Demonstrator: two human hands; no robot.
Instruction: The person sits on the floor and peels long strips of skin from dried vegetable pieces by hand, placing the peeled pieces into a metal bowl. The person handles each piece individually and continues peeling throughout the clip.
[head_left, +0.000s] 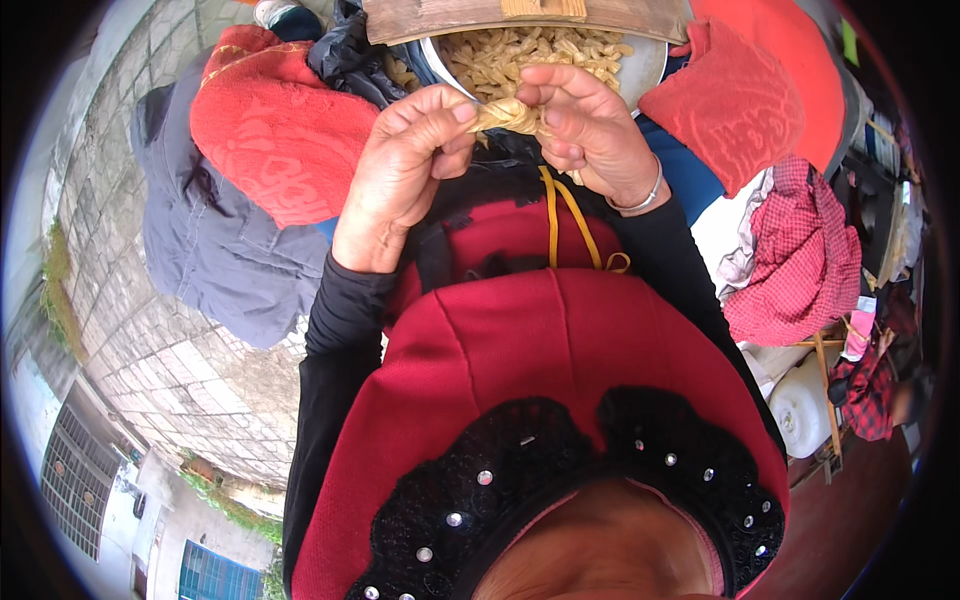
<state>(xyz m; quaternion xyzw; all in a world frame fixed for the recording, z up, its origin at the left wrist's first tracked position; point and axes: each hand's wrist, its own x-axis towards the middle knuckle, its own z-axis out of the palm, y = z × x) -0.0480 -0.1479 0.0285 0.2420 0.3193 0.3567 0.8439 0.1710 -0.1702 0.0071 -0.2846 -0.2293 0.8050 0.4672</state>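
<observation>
Between my two hands stretches a twisted pale-yellow strip (508, 115), which looks like tofu skin wound into a knot. My left hand (409, 146) pinches its left end between thumb and forefinger. At the other end, the thumb and fingers of my right hand (596, 131) grip the strip, and a short tail shows below them. A bracelet (643, 201) circles my right wrist. Just beyond my hands, many similar yellow knotted pieces (499, 60) lie heaped in a white basin (651, 64). My hands hide part of the basin's near rim.
A wooden board (442, 21) lies across the basin's far side. Red towels flank it, one left (285, 142) and one right (720, 112). A black plastic bag (352, 60) sits at the basin's left. Farther right are a checked cloth (795, 255) and a white plastic container (801, 412).
</observation>
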